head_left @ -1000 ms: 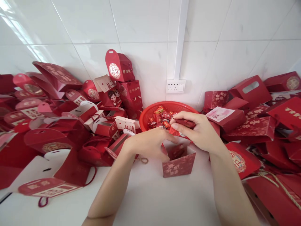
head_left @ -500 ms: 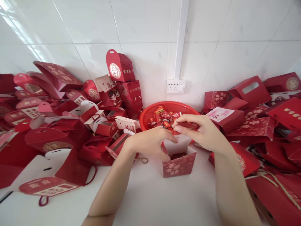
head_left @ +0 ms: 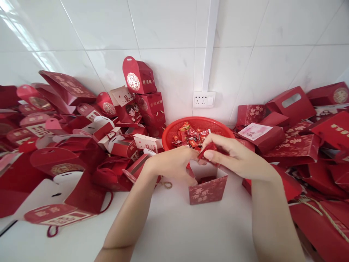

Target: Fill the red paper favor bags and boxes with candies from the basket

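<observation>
card boxes in red with gold and white printing (head_left: 72, 147) crowd the left of the smooth white worktop (head_left: 180, 225), one lying open at the front near a dark red cord loop (head_left: 52, 231). next, a short stack of dark red gift boxes (head_left: 149, 102) rises beside the white tiled wall (head_left: 174, 72).

the bare left hand (head_left: 174, 163) arches over the left side of an open-topped, dark red card box with pale floral print and white lining (head_left: 207, 191), thumb at the rim, fingers angled inward; i cannot tell whether it grips. behind, a round red plastic mesh basket (head_left: 200, 120) holds small sweets in shiny wrappers (head_left: 192, 138).

above the box's back edge, the right hand (head_left: 234, 156) pinches a small packet in glossy red wrapping (head_left: 206, 150) between thumb and fingers, the left fingertips close by, touching or not being unclear. the packet is probably light and a bit slippery, so a pinch across its middle should suit it. the box looks light too, stiff but easily creased; low on opposite walls seems the best hold.

farther right, more red card boxes (head_left: 291, 149) lie heaped, pale twine (head_left: 327, 214) in front.
</observation>
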`<state>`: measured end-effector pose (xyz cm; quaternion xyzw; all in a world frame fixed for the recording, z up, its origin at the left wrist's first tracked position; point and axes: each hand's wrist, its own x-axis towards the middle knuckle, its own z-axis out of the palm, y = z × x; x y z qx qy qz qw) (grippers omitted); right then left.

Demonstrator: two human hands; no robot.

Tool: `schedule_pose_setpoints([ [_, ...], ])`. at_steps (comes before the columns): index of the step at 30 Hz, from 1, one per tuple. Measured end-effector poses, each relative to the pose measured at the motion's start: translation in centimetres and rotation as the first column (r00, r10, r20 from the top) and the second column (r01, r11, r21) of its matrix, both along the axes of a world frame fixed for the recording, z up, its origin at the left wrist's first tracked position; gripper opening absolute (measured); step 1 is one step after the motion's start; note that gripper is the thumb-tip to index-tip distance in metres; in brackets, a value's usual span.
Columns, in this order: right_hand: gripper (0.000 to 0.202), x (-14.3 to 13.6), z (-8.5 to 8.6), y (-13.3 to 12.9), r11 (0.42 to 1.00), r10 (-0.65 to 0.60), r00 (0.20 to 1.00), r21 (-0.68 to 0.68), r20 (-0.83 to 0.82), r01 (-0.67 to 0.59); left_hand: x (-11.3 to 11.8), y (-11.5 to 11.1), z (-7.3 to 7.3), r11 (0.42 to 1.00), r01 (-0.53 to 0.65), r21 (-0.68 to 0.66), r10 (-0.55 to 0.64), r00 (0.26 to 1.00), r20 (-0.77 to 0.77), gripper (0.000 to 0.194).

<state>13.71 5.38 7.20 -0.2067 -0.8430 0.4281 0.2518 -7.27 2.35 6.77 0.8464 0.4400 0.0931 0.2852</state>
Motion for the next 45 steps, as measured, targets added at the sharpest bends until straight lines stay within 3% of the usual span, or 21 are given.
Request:
schedule_pose_setpoints([
  [4, 0.02, -0.2, 0.2, -0.2, 0.984, -0.005, 0.991, 0.175, 0.132, -0.019, -0.1, 0.1, -0.1, 1.0, -0.005, 0.002, 0.005, 1.0, 0.022, 0.018],
  [9, 0.012, -0.3, 0.2, -0.3, 0.986, -0.053, 0.993, 0.164, 0.101, 0.036, -0.1, 0.2, -0.3, 0.999, 0.034, 0.01, -0.035, 0.999, 0.041, 0.016],
  [15, 0.02, 1.0, 0.1, -0.2, 0.951, -0.252, 0.966, 0.17, -0.051, 0.257, -0.6, 0.0, -0.4, 0.998, 0.021, 0.052, -0.024, 0.997, 0.076, 0.046],
  [19, 0.048, 2.3, -0.2, 0.5, 0.915, -0.353, 0.906, 0.115, -0.233, 0.386, -1.3, -0.2, -0.2, 0.979, -0.022, 0.201, -0.033, 0.964, 0.265, 0.045],
  [23, 0.092, 3.0, -0.5, 1.2, 0.958, -0.282, 0.935, -0.001, -0.214, 0.288, -2.1, -0.5, 0.2, 0.935, -0.237, 0.265, 0.054, 0.832, 0.552, 0.032],
  [25, 0.103, 2.7, -0.5, 1.2, 0.97, -0.242, 0.954, -0.059, -0.175, 0.235, -2.4, -0.5, 0.3, 0.904, -0.341, 0.258, 0.091, 0.743, 0.664, 0.028],
  [27, 0.095, 2.0, -0.4, 1.1, 0.978, -0.195, 0.968, -0.111, -0.158, 0.179, -2.5, -0.4, 0.3, 0.882, -0.405, 0.242, 0.109, 0.674, 0.731, 0.023],
  [30, 0.057, 0.9, -0.4, 1.1, 0.978, -0.149, 0.966, -0.177, -0.211, 0.112, -2.5, -0.1, 0.0, 0.879, -0.439, 0.186, 0.121, 0.584, 0.803, 0.017],
  [33, 0.041, 0.3, -0.5, 1.4, 0.972, -0.181, 0.938, -0.197, -0.296, 0.125, -2.2, 0.3, -0.5, 0.904, -0.407, 0.129, 0.099, 0.494, 0.864, 0.048],
  [35, 0.041, 0.3, -0.7, 1.7, 0.971, -0.193, 0.918, -0.205, -0.347, 0.126, -1.8, 0.4, -0.7, 0.92, -0.379, 0.098, 0.102, 0.474, 0.875, 0.072],
  [36, 0.041, 0.3, -0.8, 1.9, 0.97, -0.193, 0.909, -0.211, -0.369, 0.12, -1.6, 0.5, -0.8, 0.926, -0.369, 0.078, 0.118, 0.48, 0.869, 0.073],
  [41, 0.037, 0.3, -1.1, 2.2, 0.965, -0.212, 0.883, -0.232, -0.419, 0.121, -0.5, 0.7, -0.8, 0.929, -0.366, 0.05, 0.155, 0.508, 0.847, 0.038],
  [45, 0.036, 0.1, -1.1, 2.1, 0.954, -0.257, 0.881, -0.249, -0.397, 0.166, -0.3, 0.9, -0.9, 0.903, -0.421, 0.085, 0.151, 0.496, 0.855, 0.035],
])
